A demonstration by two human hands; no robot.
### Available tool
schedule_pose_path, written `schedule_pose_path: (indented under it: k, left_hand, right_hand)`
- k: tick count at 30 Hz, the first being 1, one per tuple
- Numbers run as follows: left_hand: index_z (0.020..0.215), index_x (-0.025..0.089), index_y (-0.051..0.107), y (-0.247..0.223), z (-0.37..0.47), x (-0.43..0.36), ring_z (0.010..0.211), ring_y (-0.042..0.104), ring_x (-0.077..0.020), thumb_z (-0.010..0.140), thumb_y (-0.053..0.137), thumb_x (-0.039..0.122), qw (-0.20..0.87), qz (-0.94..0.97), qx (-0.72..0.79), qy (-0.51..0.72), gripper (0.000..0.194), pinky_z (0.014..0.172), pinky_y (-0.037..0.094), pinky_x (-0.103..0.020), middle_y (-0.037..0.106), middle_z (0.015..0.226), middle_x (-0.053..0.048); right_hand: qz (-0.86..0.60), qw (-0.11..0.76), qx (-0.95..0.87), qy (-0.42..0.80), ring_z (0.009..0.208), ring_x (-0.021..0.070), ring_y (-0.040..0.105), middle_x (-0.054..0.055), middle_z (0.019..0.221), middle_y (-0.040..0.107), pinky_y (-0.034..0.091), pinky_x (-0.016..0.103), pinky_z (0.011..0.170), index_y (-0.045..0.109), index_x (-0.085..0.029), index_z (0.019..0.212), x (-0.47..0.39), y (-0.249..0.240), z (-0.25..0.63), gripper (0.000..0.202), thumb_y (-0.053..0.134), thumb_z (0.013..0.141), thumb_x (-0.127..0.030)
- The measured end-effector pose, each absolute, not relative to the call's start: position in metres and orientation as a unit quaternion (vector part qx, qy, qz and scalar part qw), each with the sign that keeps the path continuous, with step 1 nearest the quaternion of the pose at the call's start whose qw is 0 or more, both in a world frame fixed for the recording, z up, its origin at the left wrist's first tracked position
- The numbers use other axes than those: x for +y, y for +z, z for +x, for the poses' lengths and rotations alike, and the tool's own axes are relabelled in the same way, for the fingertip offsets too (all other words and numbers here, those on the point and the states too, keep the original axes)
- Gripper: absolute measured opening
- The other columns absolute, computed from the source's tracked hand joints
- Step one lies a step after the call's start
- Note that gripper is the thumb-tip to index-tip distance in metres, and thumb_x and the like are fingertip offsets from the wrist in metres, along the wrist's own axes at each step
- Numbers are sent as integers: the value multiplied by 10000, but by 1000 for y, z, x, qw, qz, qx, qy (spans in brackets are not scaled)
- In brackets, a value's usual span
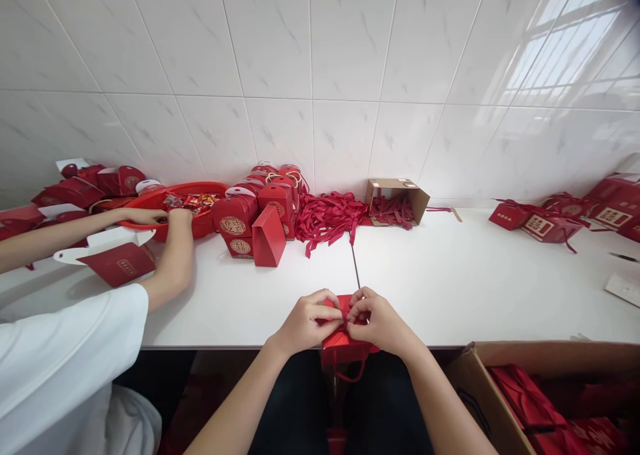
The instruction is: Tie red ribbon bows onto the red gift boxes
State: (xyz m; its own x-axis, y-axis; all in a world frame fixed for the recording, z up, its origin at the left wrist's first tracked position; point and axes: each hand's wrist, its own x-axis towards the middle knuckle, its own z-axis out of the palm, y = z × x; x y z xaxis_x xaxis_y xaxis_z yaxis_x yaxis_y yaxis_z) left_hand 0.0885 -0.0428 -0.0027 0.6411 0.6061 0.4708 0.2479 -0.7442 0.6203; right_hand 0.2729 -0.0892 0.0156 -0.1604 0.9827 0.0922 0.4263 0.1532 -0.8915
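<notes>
A small red gift box point(341, 355) stands at the front edge of the white table, right before me. My left hand point(313, 318) pinches a red ribbon point(345, 314) at the top of this box. From the other side my right hand point(373, 315) pinches the same ribbon, its fingertips close to the left ones. Between them the ribbon is bunched at the box top, and my fingers partly hide it. A loop of ribbon point(356, 374) hangs down the box's front.
Behind lie a heap of red ribbons point(330, 216) and an open cardboard box point(423, 205) of ribbons. Stacked red boxes point(237, 218) stand left of them. A co-worker's hands reach into a red basin point(205, 227) of sweets. A carton point(480, 368) of red boxes sits right.
</notes>
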Motion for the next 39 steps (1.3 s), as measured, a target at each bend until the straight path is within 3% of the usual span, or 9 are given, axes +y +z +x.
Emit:
schedule_pose_path:
  k: [6, 10, 13, 16, 24, 30, 34, 37, 39]
  left_hand:
    - [742, 187, 640, 8, 71, -41, 733, 585, -134, 748, 550, 99, 267, 840, 319, 349, 126, 669, 494, -260, 614, 913, -47]
    - [734, 199, 571, 12, 71, -44, 990, 567, -191, 749, 517, 103, 297, 822, 344, 343, 110, 899, 460, -342, 606, 1033, -52]
    - [750, 207, 538, 10, 77, -47, 1206, 452, -214, 820, 456, 159, 399, 787, 349, 316, 118, 1016, 384, -389, 548, 1240, -54]
    - [693, 208, 498, 10, 78, -47, 1294, 344, -213, 879, 394, 221, 453, 772, 351, 274, 214, 1068, 319, -415, 508, 1312, -29]
    - [718, 210, 523, 19, 69, -44, 1326, 224, -291, 920, 402, 336, 243, 865, 386, 209, 267, 1048, 208, -536, 516, 1304, -8]
    - [726, 204, 552, 20, 61, -47, 1309, 279, -333, 914, 413, 318, 92, 894, 388, 205, 260, 970, 228, -538, 562, 1272, -23]
    - [789, 220, 600, 13, 61, -50, 1296, 312, -378, 896, 451, 307, -6, 884, 408, 230, 203, 956, 154, -594, 574, 1283, -60]
    - [823, 232, 614, 7, 61, -50, 1319, 276, -386, 901, 444, 299, -5, 857, 446, 259, 199, 967, 112, -614, 566, 1296, -74]
    - [834, 232, 603, 4, 60, -50, 1328, 264, -361, 917, 412, 308, 75, 842, 455, 278, 222, 987, 132, -592, 581, 1265, -65]
  right_hand:
    - [-571, 389, -664, 287, 855, 186, 580, 56, 971, 550, 473, 327, 756, 575, -180, 551, -93, 9, 289, 114, 580, 663, -159]
    - [-579, 397, -686, 191, 1079, 249, 502, 74, 1088, 542, 396, 430, 922, 542, -196, 626, -97, 6, 288, 85, 567, 689, -145]
    - [-582, 410, -693, 116, 1115, 264, 472, 80, 1141, 539, 365, 466, 931, 554, -207, 699, -97, 4, 283, 53, 562, 744, -181]
    - [-599, 406, -688, 49, 1118, 283, 465, 86, 1161, 540, 361, 475, 897, 568, -212, 710, -97, 2, 283, 49, 573, 759, -212]
    - [-601, 401, -692, -8, 1101, 278, 471, 55, 1144, 573, 323, 452, 868, 539, -203, 600, -101, -3, 288, 122, 603, 681, -138]
    - [-595, 407, -693, -10, 1083, 280, 476, 55, 1127, 577, 347, 430, 843, 529, -203, 584, -105, -8, 290, 123, 608, 660, -147]
    - [-598, 394, -699, 2, 1087, 292, 474, 62, 1135, 569, 357, 448, 852, 528, -205, 581, -108, -8, 288, 117, 606, 652, -154]
    - [-595, 395, -699, 18, 1119, 303, 462, 66, 1147, 564, 348, 480, 889, 526, -206, 584, -109, -6, 287, 121, 596, 658, -141]
    - [-584, 399, -705, 61, 1165, 308, 446, 70, 1173, 556, 324, 511, 942, 536, -209, 603, -107, -8, 292, 116, 590, 691, -156]
